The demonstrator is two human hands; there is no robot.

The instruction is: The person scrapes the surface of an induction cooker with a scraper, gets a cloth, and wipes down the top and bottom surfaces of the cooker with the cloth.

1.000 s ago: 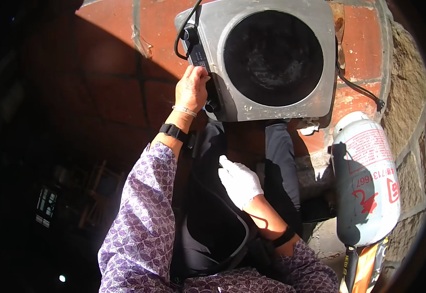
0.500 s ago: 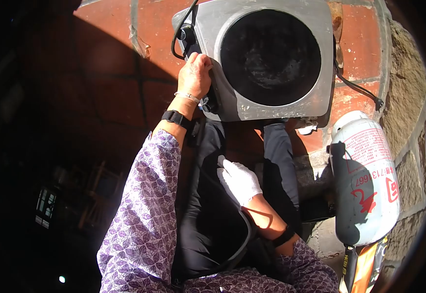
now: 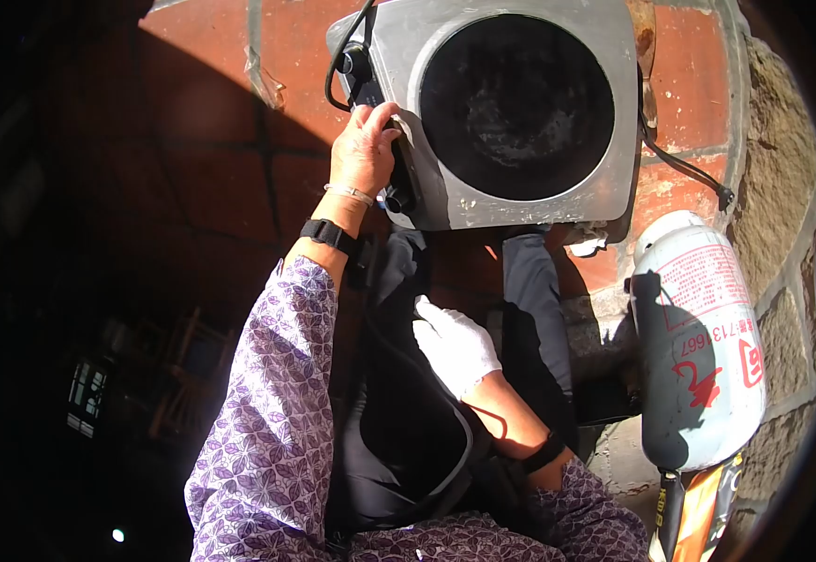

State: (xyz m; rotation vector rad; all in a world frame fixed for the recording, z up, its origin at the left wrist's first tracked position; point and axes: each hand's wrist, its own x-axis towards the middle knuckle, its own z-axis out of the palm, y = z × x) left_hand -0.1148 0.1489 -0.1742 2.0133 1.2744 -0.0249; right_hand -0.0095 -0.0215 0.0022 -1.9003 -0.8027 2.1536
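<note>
My left hand [image 3: 363, 150] is bare, with a bracelet and a black wristband behind it. Its thumb and fingers are bent together at the dark control strip of a grey stove [image 3: 445, 201] with a round black top plate [image 3: 518, 108]. Whatever those fingers hold, if anything, is hidden. One black knob [image 3: 355, 62] shows beyond the hand, and another [image 3: 395, 199] lies just below it on the strip. My right hand [image 3: 456, 349], in a white glove, rests on my dark trouser leg, fingers stretched out side by side, apart from the stove.
A pale gas cylinder [image 3: 698, 375] with red writing stands at the right beside a stone wall [image 3: 782, 187]. A black cable [image 3: 338, 75] loops at the stove's upper left, and another cord with a plug [image 3: 726, 198] lies on the red floor tiles [image 3: 689, 84]. Deep shadow covers the left.
My left hand has shifted slightly left and down, its fingers a little more bent apart at the stove's control strip. The right hand has barely moved.
</note>
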